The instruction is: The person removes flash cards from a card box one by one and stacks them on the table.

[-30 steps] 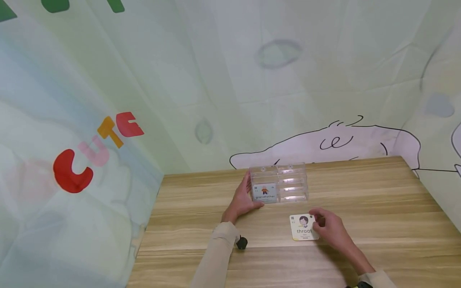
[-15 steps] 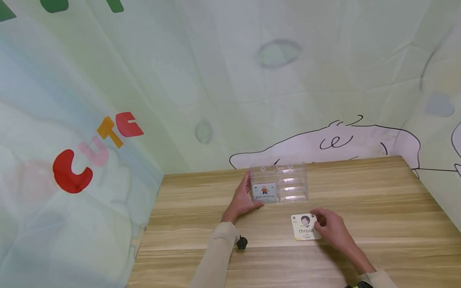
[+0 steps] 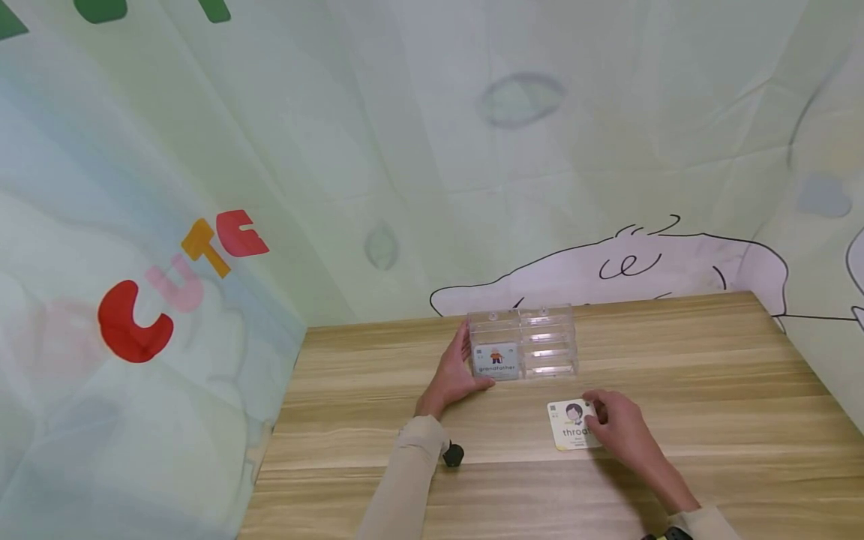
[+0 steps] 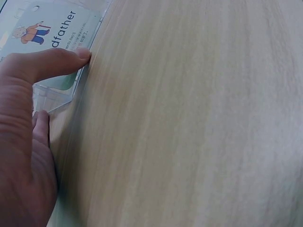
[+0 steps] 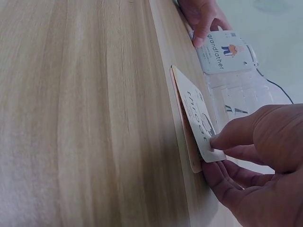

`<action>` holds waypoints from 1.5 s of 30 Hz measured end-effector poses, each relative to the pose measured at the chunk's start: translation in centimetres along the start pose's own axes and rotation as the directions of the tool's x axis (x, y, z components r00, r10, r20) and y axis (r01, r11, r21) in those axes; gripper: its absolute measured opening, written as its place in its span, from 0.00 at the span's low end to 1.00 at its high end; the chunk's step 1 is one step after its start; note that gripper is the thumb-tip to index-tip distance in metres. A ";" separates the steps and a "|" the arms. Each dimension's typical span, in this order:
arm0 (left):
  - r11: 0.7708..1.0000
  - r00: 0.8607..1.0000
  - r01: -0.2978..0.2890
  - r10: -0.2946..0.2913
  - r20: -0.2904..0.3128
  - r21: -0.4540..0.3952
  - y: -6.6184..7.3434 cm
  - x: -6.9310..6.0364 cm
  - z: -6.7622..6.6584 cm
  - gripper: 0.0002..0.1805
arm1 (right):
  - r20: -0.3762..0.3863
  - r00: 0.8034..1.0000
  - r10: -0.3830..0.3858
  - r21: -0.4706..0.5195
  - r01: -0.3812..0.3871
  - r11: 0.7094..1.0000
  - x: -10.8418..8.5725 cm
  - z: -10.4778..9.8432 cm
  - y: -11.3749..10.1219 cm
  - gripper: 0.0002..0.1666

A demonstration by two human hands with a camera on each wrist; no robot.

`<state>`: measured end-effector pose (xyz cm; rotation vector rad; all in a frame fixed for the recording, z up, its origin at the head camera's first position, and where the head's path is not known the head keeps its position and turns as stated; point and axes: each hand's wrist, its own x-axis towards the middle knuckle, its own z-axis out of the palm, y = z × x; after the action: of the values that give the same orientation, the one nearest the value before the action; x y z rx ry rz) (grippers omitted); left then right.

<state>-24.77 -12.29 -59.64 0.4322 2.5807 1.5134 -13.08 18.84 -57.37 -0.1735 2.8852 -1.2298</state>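
In the head view, a clear plastic card holder (image 3: 548, 341) with two columns of slots stands at the back of the table. A "grandfather" flash card (image 3: 496, 361) sits in its lower left part. My left hand (image 3: 454, 379) grips the holder's left side; in the left wrist view the thumb (image 4: 57, 61) lies across its front. My right hand (image 3: 622, 427) pinches a "throat" flash card (image 3: 569, 426) by its right edge, in front of the holder and apart from it. The right wrist view shows at least one more card (image 5: 185, 132) behind it, slightly fanned apart.
The wooden table (image 3: 709, 390) ends at a printed cloth backdrop (image 3: 405, 150) behind and to the left. A small black object (image 3: 454, 454) is beside the left sleeve (image 3: 412, 465).
My right hand's card has shifted slightly to the right, and the thumb now covers the end of the word "throat". The left hand and the holder have not moved.
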 end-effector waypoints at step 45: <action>1.000 1.000 -0.007 0.007 -0.006 -0.003 -0.2 0.0 0.2 0.74 | 0.002 1.000 0.028 -0.112 -0.028 0.993 0.0 0.4 -0.8 0.19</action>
<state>-24.80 -12.24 -59.90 0.4381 2.5838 1.5232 -13.01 18.00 -57.02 -0.1346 2.9439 -1.0625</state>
